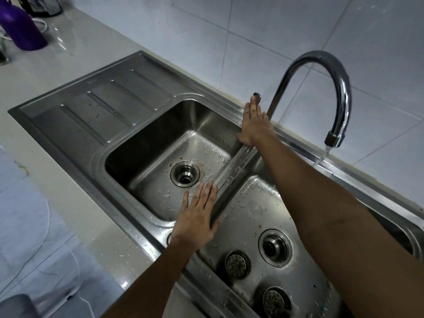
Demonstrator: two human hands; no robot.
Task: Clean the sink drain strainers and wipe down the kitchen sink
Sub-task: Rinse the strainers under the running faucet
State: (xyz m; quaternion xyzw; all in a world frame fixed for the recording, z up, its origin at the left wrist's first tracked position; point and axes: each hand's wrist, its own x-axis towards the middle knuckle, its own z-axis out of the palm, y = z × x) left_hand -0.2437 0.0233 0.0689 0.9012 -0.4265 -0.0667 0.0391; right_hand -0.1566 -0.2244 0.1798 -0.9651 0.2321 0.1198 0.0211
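Observation:
A steel double sink (128, 143) fills the view, wet with droplets. The left basin's drain (185, 174) is bare, with no strainer in it. In the right basin sit a drain with a stopper (274, 247) and two loose perforated strainers (236, 264) (276, 300). My left hand (197, 219) lies flat, fingers together, against the near end of the divider (231, 173) between the basins. My right hand (254, 125) is flat at the far end of the divider, fingertips at the tap lever (257, 96). The curved tap (330, 72) runs water onto the back rim.
A ribbed draining board (96, 104) lies left of the basins. A purple bottle (21, 28) and a metal kettle base (43, 5) stand on the pale counter at the far left. White wall tiles rise behind the sink.

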